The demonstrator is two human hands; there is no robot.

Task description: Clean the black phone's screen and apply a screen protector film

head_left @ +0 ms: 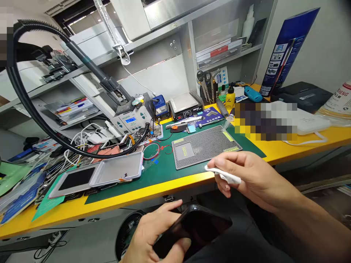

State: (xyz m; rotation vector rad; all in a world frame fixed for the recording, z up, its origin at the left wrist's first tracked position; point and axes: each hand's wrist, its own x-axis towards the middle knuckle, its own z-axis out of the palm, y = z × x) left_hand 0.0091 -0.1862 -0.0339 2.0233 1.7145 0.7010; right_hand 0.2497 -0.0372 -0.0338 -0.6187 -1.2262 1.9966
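Observation:
My left hand [153, 233] grips a black smartphone [197, 230] below the bench edge, with the thumb lying across its dark screen. To the right and higher up, my right hand [246, 175] pinches a folded white wipe [225, 175] between thumb and fingers. The wipe is apart from the phone. Just beyond my right hand, a grey perforated work pad [208, 146] rests on a green mat [161, 175].
A soldering station [134, 120] with a looping black hose [35, 124] stands at the left, near an open white tray [117, 170]. At the back are a heating plate [185, 104], a yellow bottle [230, 98] and scissors [204, 76]. A bin [126, 226] stands below.

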